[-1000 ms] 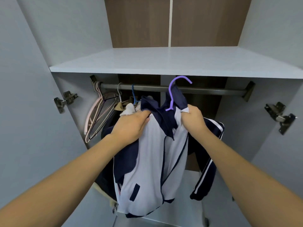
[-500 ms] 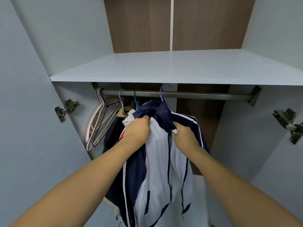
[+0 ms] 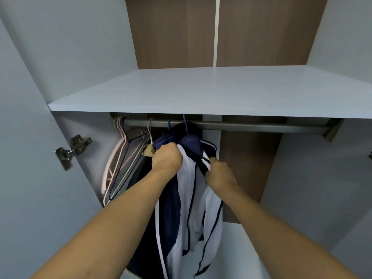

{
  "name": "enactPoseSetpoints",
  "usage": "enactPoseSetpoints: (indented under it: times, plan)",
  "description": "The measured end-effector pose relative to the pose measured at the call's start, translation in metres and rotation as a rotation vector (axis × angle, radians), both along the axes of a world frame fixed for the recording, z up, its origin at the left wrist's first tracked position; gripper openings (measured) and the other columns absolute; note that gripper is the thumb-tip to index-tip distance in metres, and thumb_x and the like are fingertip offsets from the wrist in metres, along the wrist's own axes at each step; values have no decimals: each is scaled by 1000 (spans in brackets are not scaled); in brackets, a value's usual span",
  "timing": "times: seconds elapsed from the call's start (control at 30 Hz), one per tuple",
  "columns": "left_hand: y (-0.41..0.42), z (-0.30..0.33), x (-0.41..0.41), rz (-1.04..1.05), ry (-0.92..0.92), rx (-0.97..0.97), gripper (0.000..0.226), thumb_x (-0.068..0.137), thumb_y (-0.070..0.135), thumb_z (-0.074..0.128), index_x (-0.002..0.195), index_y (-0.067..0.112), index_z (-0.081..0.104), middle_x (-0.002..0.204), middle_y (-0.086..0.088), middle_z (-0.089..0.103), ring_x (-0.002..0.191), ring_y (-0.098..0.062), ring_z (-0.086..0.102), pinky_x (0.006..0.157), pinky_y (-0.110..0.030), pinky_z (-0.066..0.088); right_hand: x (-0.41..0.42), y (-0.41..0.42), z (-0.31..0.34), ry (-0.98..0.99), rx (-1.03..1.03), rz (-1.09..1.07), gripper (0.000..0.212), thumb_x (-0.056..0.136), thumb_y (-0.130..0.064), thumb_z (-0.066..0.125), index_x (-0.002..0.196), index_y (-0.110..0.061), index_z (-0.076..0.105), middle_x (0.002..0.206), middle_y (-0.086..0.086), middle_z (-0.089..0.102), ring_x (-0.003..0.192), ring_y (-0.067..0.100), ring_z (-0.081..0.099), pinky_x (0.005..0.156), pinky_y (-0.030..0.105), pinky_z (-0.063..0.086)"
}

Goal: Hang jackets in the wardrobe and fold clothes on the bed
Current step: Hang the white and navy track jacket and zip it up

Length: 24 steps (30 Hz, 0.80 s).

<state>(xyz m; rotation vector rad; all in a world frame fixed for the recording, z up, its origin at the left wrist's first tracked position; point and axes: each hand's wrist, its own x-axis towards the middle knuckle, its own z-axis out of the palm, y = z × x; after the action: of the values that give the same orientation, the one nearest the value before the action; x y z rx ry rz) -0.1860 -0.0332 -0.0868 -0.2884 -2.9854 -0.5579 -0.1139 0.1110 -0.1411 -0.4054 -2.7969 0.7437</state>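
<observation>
Both hands clutch the navy-and-white jacket (image 3: 193,198) near its collar: the left hand (image 3: 167,158) has its fingers curled tight round a bunch of the white front, and the right hand (image 3: 220,175), at about four o'clock from the left, pinches the navy edge with the white stripe. The jacket hangs from a purple hanger (image 3: 184,125) whose hook runs up to the rail (image 3: 251,126) and disappears behind the shelf edge, so whether it sits fully over the rail cannot be told. From the hands the jacket drops straight down toward six o'clock, its white panels edged with dark piping.

At nine o'clock from the jacket, a blue hook (image 3: 169,124) and a grey hook (image 3: 150,128) sit on the rail, with a dark garment (image 3: 141,174) hanging under them and a bit of tan cloth (image 3: 148,153) just beside the left hand. Farther toward nine o'clock, a cluster of bare hangers (image 3: 120,168) hangs at the rail's end. A pale shelf (image 3: 201,91) spans the wardrobe at twelve o'clock, above the rail. A metal hinge (image 3: 72,151) is fixed to the left wall.
</observation>
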Motion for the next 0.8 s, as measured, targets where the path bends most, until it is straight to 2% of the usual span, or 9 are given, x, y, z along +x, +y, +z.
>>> enactPoseSetpoints:
  times: [0.1,0.23,0.33,0.4,0.5,0.57,0.63,0.73,0.8]
  plan:
    - [3,-22,-16,15,-16,-8,29,92,1,43,117,8,58,113,-17,63,101,-37,60,79,-44,51,-16,-6,-25,49,-3,-43,23,93,2,46,114,-3,52,109,16,61,91,31,63,74,38,54]
    - [9,-65,-25,26,30,-114,25,93,3,45,114,6,58,119,-15,62,109,-33,60,82,-38,46,-27,-6,-75,68,44,-59,39,93,1,45,130,-8,47,124,13,50,95,32,62,76,37,50]
    - [15,-95,-26,-6,215,-207,27,93,4,43,119,5,51,116,-14,63,103,-33,63,73,-36,45,-38,0,-112,136,47,-60,41,92,-1,48,132,-12,46,122,11,46,83,32,59,67,34,45]
    - [18,-108,-25,-6,364,-308,40,93,7,42,133,5,41,121,-13,60,98,-33,64,64,-35,39,-47,5,-131,195,16,-76,40,93,-3,48,131,-12,48,121,10,46,76,28,54,66,33,44]
    - [20,-143,-22,16,626,-460,57,93,11,33,148,2,22,126,-12,52,101,-29,59,72,-35,42,-65,10,-174,313,-130,-104,45,92,-4,47,137,-13,49,120,10,49,83,25,56,71,35,52]
    - [20,-172,-20,51,807,-571,63,91,15,24,151,1,16,131,-12,47,111,-29,52,92,-38,42,-77,15,-206,386,-197,-84,38,90,-2,46,126,-12,56,109,10,53,84,24,57,69,34,52]
    - [22,-204,-19,62,900,-647,63,93,18,19,154,3,9,151,-18,29,136,-36,34,114,-48,25,-88,22,-237,437,-248,-59,22,87,1,45,99,-10,60,94,11,54,78,28,58,63,36,53]
    - [31,-265,-16,-66,946,-831,60,98,23,20,154,4,6,161,-22,3,148,-41,1,113,-60,-11,-103,33,-287,456,-288,-76,25,86,1,45,69,-16,48,76,8,54,66,28,56,51,31,45]
    - [38,-314,-10,-170,905,-971,60,100,27,23,153,2,8,160,-23,-2,147,-43,-7,109,-63,-18,-108,37,-323,441,-277,-71,27,87,-1,46,66,-18,46,70,4,52,64,26,53,53,27,40]
